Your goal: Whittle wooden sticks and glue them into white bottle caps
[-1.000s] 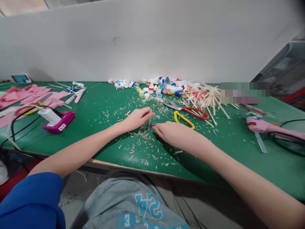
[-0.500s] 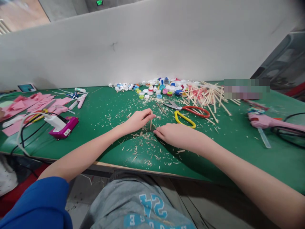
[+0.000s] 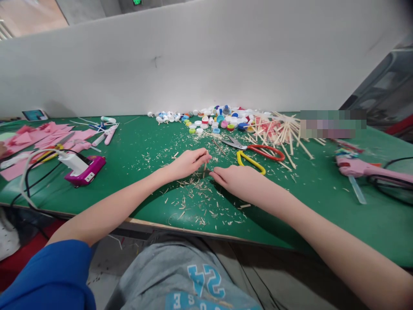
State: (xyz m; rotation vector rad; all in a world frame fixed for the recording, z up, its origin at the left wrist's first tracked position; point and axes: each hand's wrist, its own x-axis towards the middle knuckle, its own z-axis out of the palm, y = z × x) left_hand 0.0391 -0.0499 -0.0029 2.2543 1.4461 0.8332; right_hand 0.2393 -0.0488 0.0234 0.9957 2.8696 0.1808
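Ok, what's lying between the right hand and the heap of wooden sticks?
In the head view, scissors with one red and one yellow handle lie between the right hand and the wooden sticks.

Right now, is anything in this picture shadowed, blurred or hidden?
Head view, centre: a dark shadow lies on the green table beneath the right hand, and the stick in the left hand shows little detail; head view, right: a pixelated patch hides what it covers; head view, top right: dark corner.
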